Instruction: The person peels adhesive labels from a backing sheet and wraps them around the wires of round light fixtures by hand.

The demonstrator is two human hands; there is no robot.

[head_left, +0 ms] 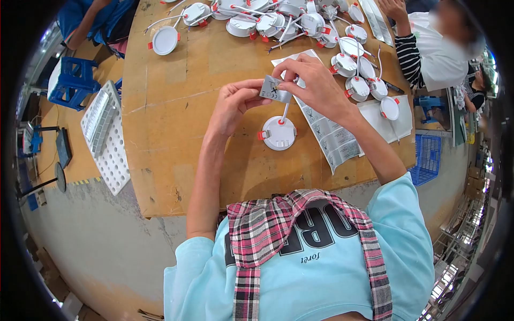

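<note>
A silver printed label (274,91) is stretched between my two hands above the table. My left hand (235,101) pinches its left edge, thumb and forefinger together. At the upper right edge, the fingers of my right hand (316,85) close on the same label. Just below lies a round white downlight (279,134) with red-tipped spring clips, its back facing up. Its white cable (285,112) rises to the label; whether the label is folded around it I cannot tell. A sheet of silver labels (334,136) lies beneath my right wrist.
Many white downlights (270,24) are heaped across the far side of the table (176,134). One downlight (165,40) lies apart at the far left. A co-worker (436,53) is at the right edge. Blue stools (75,80) and a perforated white board (115,160) stand left.
</note>
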